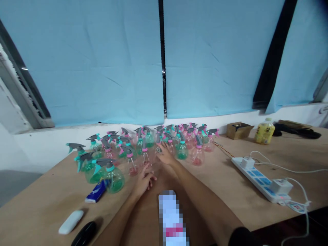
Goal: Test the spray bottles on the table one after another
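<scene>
My right hand (166, 154) reaches in among spray bottles, fingers extended and spread at the neck of a pink spray bottle (158, 138). Its fingertips overlap that bottle; a firm grip does not show. Lower and to the left, my left hand (145, 181) hovers over or rests on the table with its fingers apart and nothing in them. Just beyond it stands a clear bottle with a pink collar (145, 157). Several pink and green spray bottles with grey trigger heads crowd together, among them a green one (115, 179) at the front left and a pink one (197, 156) on the right.
Before me lies a blurred-out phone-shaped object (170, 213). On the left are a blue packet (96, 192), a white case (71, 222) and a black object (84, 234). A power strip (260, 181) with cables, a yellow drink bottle (264, 132) and a cardboard box (238, 131) occupy the right.
</scene>
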Demonstrator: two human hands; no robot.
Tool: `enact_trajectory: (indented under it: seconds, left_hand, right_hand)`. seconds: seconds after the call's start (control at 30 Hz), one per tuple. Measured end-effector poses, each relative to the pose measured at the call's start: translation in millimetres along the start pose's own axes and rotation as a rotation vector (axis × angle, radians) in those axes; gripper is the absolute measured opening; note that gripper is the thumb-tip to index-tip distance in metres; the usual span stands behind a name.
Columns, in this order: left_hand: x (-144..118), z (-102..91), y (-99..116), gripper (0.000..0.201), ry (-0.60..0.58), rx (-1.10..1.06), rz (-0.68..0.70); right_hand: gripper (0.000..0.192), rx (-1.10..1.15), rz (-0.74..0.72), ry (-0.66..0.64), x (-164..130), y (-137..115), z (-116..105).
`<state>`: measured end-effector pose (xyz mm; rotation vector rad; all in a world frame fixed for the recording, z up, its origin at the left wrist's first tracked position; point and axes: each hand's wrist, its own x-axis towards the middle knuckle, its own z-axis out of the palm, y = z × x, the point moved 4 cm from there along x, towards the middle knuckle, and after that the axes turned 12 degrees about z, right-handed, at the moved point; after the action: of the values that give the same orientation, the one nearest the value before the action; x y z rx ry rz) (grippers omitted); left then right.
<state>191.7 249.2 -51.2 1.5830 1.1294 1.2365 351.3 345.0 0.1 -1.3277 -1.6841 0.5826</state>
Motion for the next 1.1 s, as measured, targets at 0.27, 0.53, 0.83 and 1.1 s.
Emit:
enact_trajectory:
  seconds: [0.27, 0.53, 0.83, 1.1]
  left_hand:
    - [1.0, -2.0, -7.6, 0.057, -0.019, 0.024, 0.021]
    - [0.3, -1.3, -6.0, 0.052, -0.024, 0.006, 0.016]
    - [-1.4, -1.4, -7.1, 0.038, -0.05, 0.064, 0.028]
    - [-2.5, 0.3, -6.4, 0.035, -0.071, 0.099, 0.047]
  right_hand:
    - [0.04, 0.274, 0.018, 0.195, 14.5, -8.3, -0.5]
    - [0.062, 0.268, 0.113, 0.283, 7.4, -15.4, -0.2]
    - [0.025, 0.389, 0.214, 0.148, -16.8, -12.3, -14.1]
    - [0.026, 0.695, 0.166, -0.56, -38.8, -14.9, -9.8]
